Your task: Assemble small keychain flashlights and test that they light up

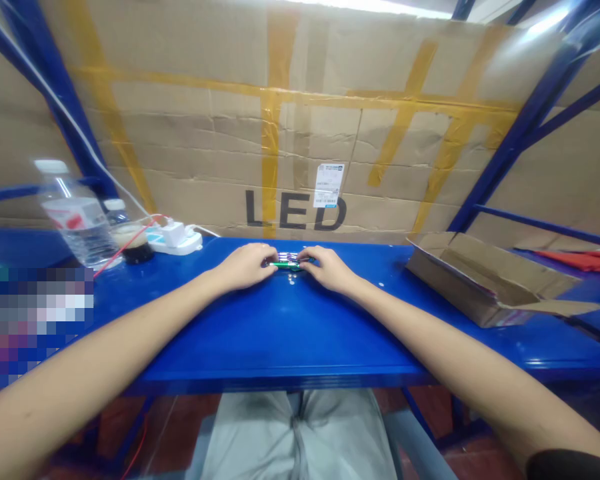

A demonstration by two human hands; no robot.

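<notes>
A small bundle of slim, shiny pens lies across the far middle of the blue table point(280, 333). A green pen point(286, 265) is at the near side, with purple and silver ones point(287, 256) behind it. My left hand point(247, 265) has its fingers closed round the left ends of the bundle. At the right ends, my right hand point(329, 267) grips with thumb and fingers. Both hands rest close to the tabletop, and the fingers hide the pen tips. Small pale specks point(292, 279) lie just in front of the pens.
An open cardboard box point(455, 287) stands on the right, with red-orange material point(580, 260) beyond it. To the left are a water bottle point(80, 220), a smaller bottle of dark liquid point(133, 243) and a power strip point(175, 239). A taped cardboard sheet point(220, 147) backs the table.
</notes>
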